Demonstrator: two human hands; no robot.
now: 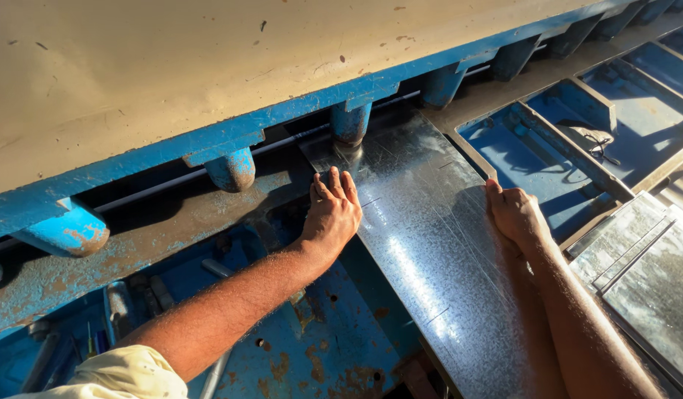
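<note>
Galvanised sheet (423,244) lies flat under left hand (333,214) and right hand (515,214).

Your metal sheet (423,244) lies on the machine bed (172,229), far end under a hold-down foot (350,124); stacked sheets (644,273) lie to its right.

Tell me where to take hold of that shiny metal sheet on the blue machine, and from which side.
Grip the metal sheet by its two long side edges, near the end away from the blue hold-down feet, coming from the operator's side. It lies flat and long, with its far end under the guard. The left hand and right hand already rest at those edges. Probably sharp edges: press with flat palms.
</note>
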